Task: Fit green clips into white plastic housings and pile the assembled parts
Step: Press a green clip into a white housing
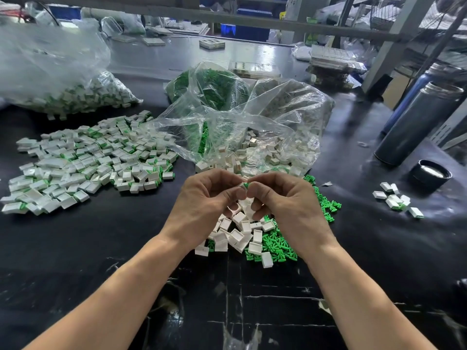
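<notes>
Head view: we see both hands raised together at the centre of the frame, over a dark table. Our left hand and right hand are curled, thumbs and forefingers pinched against each other around a small piece where a bit of green clip and white shows between the fingertips; we cannot tell how far the clip sits in its housing.

Directly beneath the hands lies a loose heap of white housings, and under and to the right of it a spread of green clips reaching toward the right of centre. Just above the hands an open clear bag spills more white housings toward us, with green clips visible inside it on its left side. Behind it a second bag holds green pieces.

At the left of the frame a wide pile of assembled parts, white with green edges, covers the table. A full bag of similar parts sits in the upper left. At the right edge of the frame we see a small cluster of assembled pieces, a black lid just above it and a dark flask standing further up.
</notes>
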Demonstrator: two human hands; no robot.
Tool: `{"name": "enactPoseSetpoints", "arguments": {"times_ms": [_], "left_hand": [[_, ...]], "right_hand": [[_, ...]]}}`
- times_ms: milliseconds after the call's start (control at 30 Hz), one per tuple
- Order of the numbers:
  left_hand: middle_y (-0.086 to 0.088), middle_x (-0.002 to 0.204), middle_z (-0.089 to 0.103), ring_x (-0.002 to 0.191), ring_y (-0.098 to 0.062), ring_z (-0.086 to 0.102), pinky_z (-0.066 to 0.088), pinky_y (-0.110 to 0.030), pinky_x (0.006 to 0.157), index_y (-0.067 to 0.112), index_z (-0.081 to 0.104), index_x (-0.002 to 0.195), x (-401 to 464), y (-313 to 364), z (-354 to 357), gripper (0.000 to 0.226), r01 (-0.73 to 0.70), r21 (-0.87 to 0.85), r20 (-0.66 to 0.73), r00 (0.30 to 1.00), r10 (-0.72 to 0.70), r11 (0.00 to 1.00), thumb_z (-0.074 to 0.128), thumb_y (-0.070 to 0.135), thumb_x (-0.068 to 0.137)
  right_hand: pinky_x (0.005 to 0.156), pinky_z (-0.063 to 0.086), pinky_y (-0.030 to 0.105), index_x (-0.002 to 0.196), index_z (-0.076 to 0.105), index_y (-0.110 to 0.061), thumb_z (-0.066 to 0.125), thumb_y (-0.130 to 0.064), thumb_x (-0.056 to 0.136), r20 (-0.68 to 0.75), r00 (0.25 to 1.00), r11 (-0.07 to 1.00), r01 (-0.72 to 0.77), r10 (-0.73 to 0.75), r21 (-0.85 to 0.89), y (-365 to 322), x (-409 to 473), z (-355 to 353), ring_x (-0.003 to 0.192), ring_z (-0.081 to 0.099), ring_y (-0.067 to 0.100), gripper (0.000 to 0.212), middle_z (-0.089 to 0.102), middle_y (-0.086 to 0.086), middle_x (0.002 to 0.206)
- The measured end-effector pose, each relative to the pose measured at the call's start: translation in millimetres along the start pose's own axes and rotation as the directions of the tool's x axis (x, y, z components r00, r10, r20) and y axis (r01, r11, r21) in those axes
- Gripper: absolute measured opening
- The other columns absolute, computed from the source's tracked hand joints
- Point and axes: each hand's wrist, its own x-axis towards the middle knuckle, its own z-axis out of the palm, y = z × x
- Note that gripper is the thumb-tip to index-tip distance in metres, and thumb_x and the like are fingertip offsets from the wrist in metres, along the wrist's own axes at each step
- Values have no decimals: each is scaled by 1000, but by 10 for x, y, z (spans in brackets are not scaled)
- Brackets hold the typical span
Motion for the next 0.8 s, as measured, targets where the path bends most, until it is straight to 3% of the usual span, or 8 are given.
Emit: {"name": "enactPoseSetpoints", "arguments": {"times_ms": [200, 300, 500, 667, 800], "left_hand": [[1, 77, 75, 67, -10, 67, 55, -23, 61, 14, 75, 94, -6, -4, -2, 10, -32, 69, -13, 999, 33, 997, 76, 6, 89], [-3, 79, 75, 65, -16, 67, 58, -26, 62, 15, 76, 91, -10, 2, -5, 13, -55, 134, -26, 998, 59, 990, 77, 2, 87], [1, 77, 75, 68, -21, 72, 62, -34, 66, 23, 77, 85, -11, -3, -15, 25, -76, 236, -46, 995, 89, 969, 78, -2, 84], [0, 75, 74, 67, -24, 71, 62, -48, 67, 23, 76, 84, -4, 8, -1, 27, -81, 266, -57, 993, 100, 960, 77, -4, 84], [1, 75, 75, 66, -23, 71, 62, -48, 67, 21, 76, 84, 0, 12, -2, 28, -68, 281, -65, 994, 90, 957, 75, -7, 85]], "right_hand": [[56, 59, 31, 87, 73, -31, 74, -10, 94, -46, 986, 926, 132, -158, -353, 11, -25, 22, 58, 66, 10, 22, 71, -7, 72], [62, 60, 38, 85, 70, -36, 74, -10, 94, -48, 981, 893, 148, -186, -426, -5, -43, 44, 60, 66, 10, 28, 71, -9, 72], [66, 56, 35, 94, 76, -14, 73, -8, 94, -12, 969, 808, 199, -247, -555, -44, -61, 78, 70, 65, 14, 7, 67, -9, 74], [69, 55, 38, 94, 76, -8, 73, -5, 93, -13, 948, 759, 245, -317, -603, -67, -88, 137, 72, 64, 18, 4, 67, -4, 77], [71, 55, 37, 93, 76, -6, 75, -5, 91, -23, 928, 720, 273, -372, -638, -57, -94, 175, 75, 65, 19, 2, 71, 2, 82]]}}
